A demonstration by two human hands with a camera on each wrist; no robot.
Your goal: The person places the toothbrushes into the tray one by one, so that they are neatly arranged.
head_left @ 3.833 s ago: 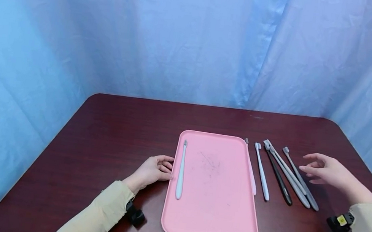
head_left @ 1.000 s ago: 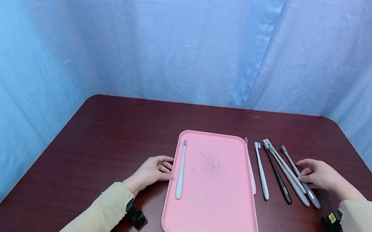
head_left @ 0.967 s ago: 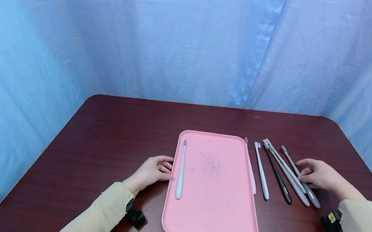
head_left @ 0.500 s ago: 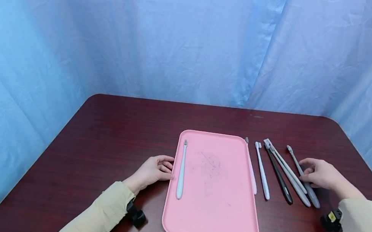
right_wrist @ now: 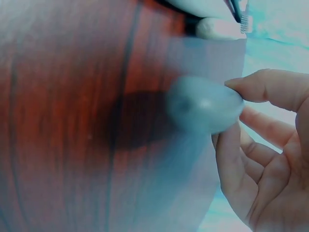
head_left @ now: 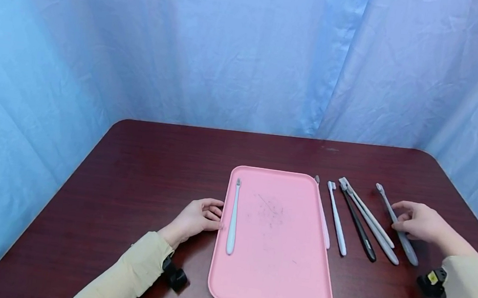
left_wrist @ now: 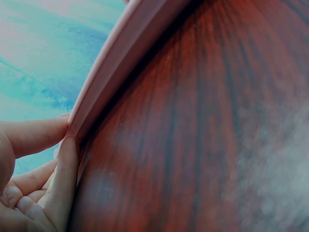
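My right hand [head_left: 407,222] pinches the handle of a grey toothbrush [head_left: 386,204] at the right of the dark wooden table [head_left: 139,172]. In the right wrist view the toothbrush's rounded handle end [right_wrist: 203,104] hangs a little above the wood beside my fingers [right_wrist: 260,159], with a shadow under it. My left hand [head_left: 200,217] lies at the left edge of a pink tray [head_left: 275,256]. Its relaxed fingers [left_wrist: 34,137] touch the tray rim [left_wrist: 120,53]. A light blue toothbrush [head_left: 233,217] lies along the tray's left side.
Between tray and right hand lie several more toothbrushes: a pink one [head_left: 322,222] against the tray rim, a white one [head_left: 337,219], a black one [head_left: 359,224] and a pale grey one [head_left: 370,215]. Blue curtain [head_left: 233,45] surrounds the table.
My right hand came down onto the rightmost grey toothbrush, pinched it and shifted it to the right, away from the others. The left hand and tray have stayed put.
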